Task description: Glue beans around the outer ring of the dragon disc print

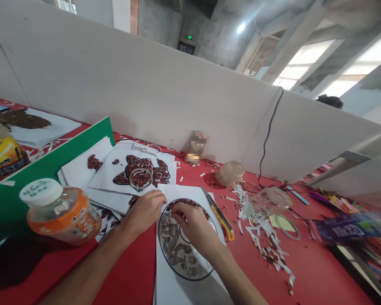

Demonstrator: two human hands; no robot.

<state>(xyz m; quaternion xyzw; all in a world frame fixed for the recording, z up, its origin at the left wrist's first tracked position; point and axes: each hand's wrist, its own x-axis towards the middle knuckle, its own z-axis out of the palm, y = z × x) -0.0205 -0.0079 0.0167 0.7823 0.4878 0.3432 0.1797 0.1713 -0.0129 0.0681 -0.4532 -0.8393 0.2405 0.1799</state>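
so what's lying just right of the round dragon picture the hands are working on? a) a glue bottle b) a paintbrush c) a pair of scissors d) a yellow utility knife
d: a yellow utility knife lies diagonally on the white sheet at the right edge of the dragon picture, close beside the right hand; no scissors, glue bottle or paintbrush lies there.

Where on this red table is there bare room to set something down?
Bare red table shows front right, between the white paper scraps and the coloured packets. A narrower strip lies between the left hand and the dragon-print sheet. The left, around the orange-labelled jar, is crowded.
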